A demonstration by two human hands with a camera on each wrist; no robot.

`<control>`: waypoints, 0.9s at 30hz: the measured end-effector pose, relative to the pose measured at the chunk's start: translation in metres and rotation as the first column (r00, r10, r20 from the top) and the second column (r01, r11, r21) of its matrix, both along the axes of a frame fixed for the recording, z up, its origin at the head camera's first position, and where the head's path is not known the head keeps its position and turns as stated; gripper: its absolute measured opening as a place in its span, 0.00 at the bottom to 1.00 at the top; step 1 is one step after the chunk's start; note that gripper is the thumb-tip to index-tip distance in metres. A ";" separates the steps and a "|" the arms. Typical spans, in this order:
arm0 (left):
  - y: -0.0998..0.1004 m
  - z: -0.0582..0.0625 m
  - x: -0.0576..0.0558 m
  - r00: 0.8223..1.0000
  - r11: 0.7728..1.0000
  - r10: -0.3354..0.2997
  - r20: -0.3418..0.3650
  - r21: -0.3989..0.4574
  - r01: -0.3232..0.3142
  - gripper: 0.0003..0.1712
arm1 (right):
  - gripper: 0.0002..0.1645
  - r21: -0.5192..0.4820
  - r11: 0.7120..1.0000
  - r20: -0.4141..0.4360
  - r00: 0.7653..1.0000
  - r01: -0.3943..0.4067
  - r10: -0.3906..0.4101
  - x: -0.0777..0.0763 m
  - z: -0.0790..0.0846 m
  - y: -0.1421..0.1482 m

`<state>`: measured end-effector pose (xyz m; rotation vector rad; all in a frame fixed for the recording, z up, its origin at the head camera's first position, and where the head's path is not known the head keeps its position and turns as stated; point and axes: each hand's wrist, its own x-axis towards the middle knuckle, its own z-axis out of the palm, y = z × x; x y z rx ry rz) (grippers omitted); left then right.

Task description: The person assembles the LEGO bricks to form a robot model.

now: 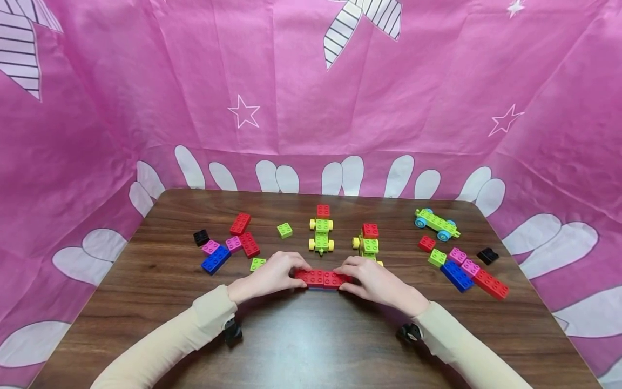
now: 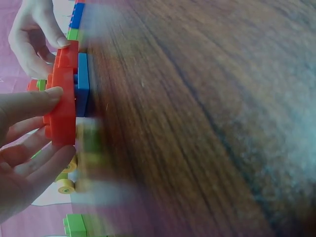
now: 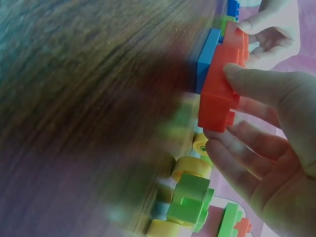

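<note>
Head cam: red bricks (image 1: pixel 318 277), long axis L-R, studs (image 1: pixel 319 273) up

In head view, blue brick (image 1: pixel 323 288) mostly hidden beneath red bricks (image 1: pixel 315 279), sleeves (image 1: pixel 167 340) cut off.

This looks like a screened-off play space. Pink star-printed cloth (image 1: pixel 301 116) surrounds a wood-grain table (image 1: pixel 316 335) bearing toy bricks (image 1: pixel 216 260).

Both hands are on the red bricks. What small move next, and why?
I'd probably press both red bricks straight down onto the blue brick. The left hand and right hand grip their outer ends, and in the left wrist view a gap seems to show above the blue, so they may not be fully seated.
</note>
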<state>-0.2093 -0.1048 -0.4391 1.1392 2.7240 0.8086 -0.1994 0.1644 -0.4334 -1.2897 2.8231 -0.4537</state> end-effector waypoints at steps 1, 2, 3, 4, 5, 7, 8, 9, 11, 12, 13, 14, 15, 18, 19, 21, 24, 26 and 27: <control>0.000 0.000 0.000 1.000 1.000 0.000 -0.001 0.000 0.000 0.17 | 0.20 0.001 1.000 0.000 1.000 0.001 -0.001 0.000 0.000 0.000; 0.000 0.000 0.000 1.000 1.000 -0.001 -0.006 0.000 0.001 0.18 | 0.20 0.001 1.000 0.001 1.000 0.003 -0.003 0.000 0.000 0.000; 0.000 0.000 0.000 1.000 1.000 -0.002 -0.008 0.000 0.002 0.18 | 0.20 0.002 1.000 0.002 1.000 0.005 -0.005 0.001 0.000 0.000; 0.000 0.000 0.001 1.000 1.000 -0.003 -0.011 -0.001 0.003 0.17 | 0.20 0.003 1.000 0.002 1.000 0.006 -0.006 0.001 0.000 0.000; 0.001 0.001 0.001 1.000 1.000 -0.003 -0.011 -0.003 0.002 0.17 | 0.20 0.002 1.000 0.002 1.000 0.006 -0.006 0.001 0.000 -0.001; 0.001 0.002 0.001 1.000 1.000 -0.001 -0.012 -0.006 0.001 0.17 | 0.20 -0.003 1.000 0.004 1.000 0.006 -0.006 0.001 -0.001 -0.001; 0.002 0.003 0.002 1.000 1.000 0.000 -0.014 -0.010 0.000 0.17 | 0.20 -0.006 1.000 0.003 1.000 0.005 -0.005 0.001 -0.001 -0.001; 0.002 0.003 0.002 1.000 1.000 0.000 -0.015 -0.014 -0.001 0.17 | 0.20 -0.008 1.000 0.002 1.000 0.004 -0.004 0.001 0.000 -0.001; 0.002 0.004 0.001 1.000 1.000 0.001 -0.018 -0.022 -0.001 0.17 | 0.20 -0.012 1.000 0.001 1.000 0.000 0.000 0.001 0.000 -0.001; 0.002 0.005 0.001 1.000 1.000 0.001 -0.021 -0.025 -0.002 0.17 | 0.20 -0.013 1.000 -0.001 1.000 -0.002 0.002 0.001 0.000 -0.001; 0.002 0.005 0.001 1.000 1.000 0.002 -0.024 -0.029 -0.003 0.17 | 0.20 -0.014 1.000 -0.001 1.000 -0.004 0.003 0.001 0.000 -0.001; 0.003 0.005 0.001 1.000 1.000 0.001 -0.025 -0.031 -0.002 0.17 | 0.20 -0.014 1.000 -0.002 1.000 -0.003 0.003 0.001 0.000 -0.001; 0.003 0.005 0.001 1.000 1.000 0.000 -0.028 -0.031 -0.001 0.17 | 0.20 -0.013 1.000 -0.003 1.000 -0.003 0.003 0.001 0.000 -0.001; 0.003 0.004 0.001 0.999 1.000 0.000 -0.039 -0.029 -0.001 0.16 | 0.20 -0.014 1.000 -0.009 1.000 0.002 -0.002 0.001 0.000 -0.001; 0.003 0.004 0.001 0.999 1.000 0.001 -0.042 -0.028 -0.002 0.16 | 0.20 -0.013 1.000 -0.012 1.000 0.003 -0.003 0.001 0.000 -0.001; 0.004 0.003 0.001 0.999 1.000 0.004 -0.046 -0.024 -0.005 0.16 | 0.20 -0.013 1.000 -0.022 1.000 0.002 -0.002 0.001 0.000 -0.001; 0.004 0.003 0.001 0.999 1.000 0.009 -0.048 -0.023 -0.010 0.16 | 0.20 -0.016 1.000 -0.038 0.999 -0.002 0.001 0.001 0.000 -0.001; 0.005 0.003 0.001 0.999 1.000 0.009 -0.053 -0.026 -0.010 0.16 | 0.20 -0.021 1.000 -0.045 0.999 -0.003 0.002 0.001 -0.001 -0.002; 0.005 0.003 0.001 0.999 1.000 0.008 -0.053 -0.027 -0.010 0.16 | 0.20 -0.025 1.000 -0.048 0.999 -0.003 0.001 0.001 -0.001 -0.002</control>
